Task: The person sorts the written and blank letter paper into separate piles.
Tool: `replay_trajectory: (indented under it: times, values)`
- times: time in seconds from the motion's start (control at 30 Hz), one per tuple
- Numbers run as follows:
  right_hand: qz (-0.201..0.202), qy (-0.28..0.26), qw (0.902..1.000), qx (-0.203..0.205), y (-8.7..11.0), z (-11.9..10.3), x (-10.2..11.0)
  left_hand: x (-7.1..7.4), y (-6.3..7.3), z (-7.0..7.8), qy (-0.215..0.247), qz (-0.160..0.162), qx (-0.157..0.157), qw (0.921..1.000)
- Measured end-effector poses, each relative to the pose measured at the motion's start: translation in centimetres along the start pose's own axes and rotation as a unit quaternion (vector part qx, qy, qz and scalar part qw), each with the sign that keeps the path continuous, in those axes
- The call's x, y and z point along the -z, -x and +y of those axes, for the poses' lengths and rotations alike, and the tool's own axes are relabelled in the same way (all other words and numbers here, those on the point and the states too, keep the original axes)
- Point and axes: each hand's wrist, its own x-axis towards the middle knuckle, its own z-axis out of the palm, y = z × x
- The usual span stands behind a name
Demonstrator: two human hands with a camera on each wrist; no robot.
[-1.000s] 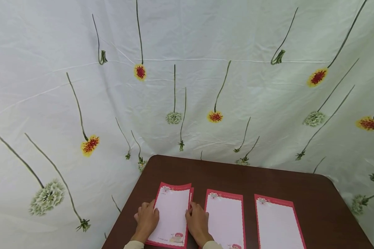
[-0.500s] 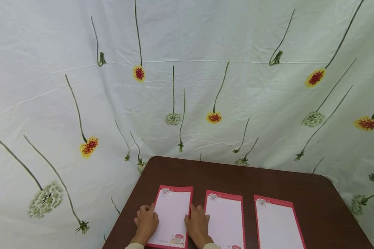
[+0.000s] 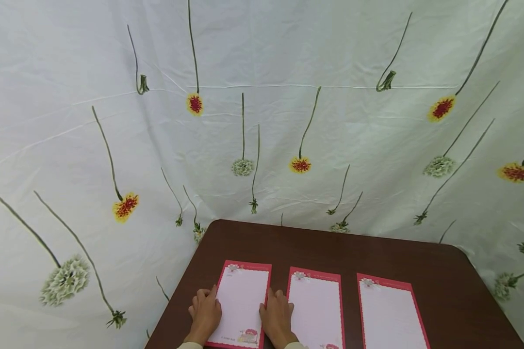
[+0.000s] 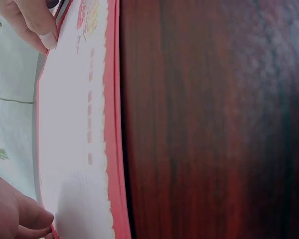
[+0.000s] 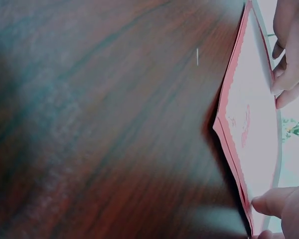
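A small stack of red-bordered letter paper [image 3: 244,303] lies at the left of the table, a flower printed in its top corner and a picture at the bottom. My left hand [image 3: 205,312] holds its left edge; thumb and fingers meet at the margin in the left wrist view. From the other side, my right hand [image 3: 277,317] pinches the right edge, its thumb [image 5: 271,201] on the top sheet in the right wrist view. Layered red edges show along the near side of the stack [image 4: 112,124].
Two matching red-bordered sheets lie to the right, a middle sheet [image 3: 316,310] beside my right hand and a farther sheet [image 3: 390,315]. All rest on a dark brown table [image 3: 340,249]. A white flowered cloth [image 3: 270,58] hangs behind it.
The top sheet was raised and offset, with another sheet showing past its right edge; now the sheets lie flatter and lined up. Both hands have stayed nearly in place at the sides.
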Motion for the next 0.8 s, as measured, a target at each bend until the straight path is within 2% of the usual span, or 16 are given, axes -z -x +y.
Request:
replay_trajectory:
  times: [0.23, 0.33, 0.47, 0.67, 0.8]
  values:
    - [0.014, -0.016, 0.9998, 0.005, 0.1, 0.0, 0.2, 0.0, 0.1, 0.2, 0.007, 0.007, -0.001, 1.0]
    - [0.017, -0.022, 0.9996, 0.002, 0.0, 0.2, 0.8, -0.2, 0.1, 0.3, 0.01, 0.01, -0.002, 0.9999]
    - [0.023, -0.028, 0.9993, -0.004, -0.3, 0.9, 2.1, -0.4, 0.2, 1.1, 0.016, 0.03, -0.018, 0.9992]
    - [0.046, -0.017, 0.9988, -0.007, -0.8, 2.8, 4.7, -1.2, 0.8, 3.4, 0.019, 0.06, -0.082, 0.9946]
    - [0.055, -0.002, 0.9981, -0.025, -0.8, 4.9, 6.3, -2.4, 1.6, 5.4, 0.029, 0.087, -0.149, 0.9846]
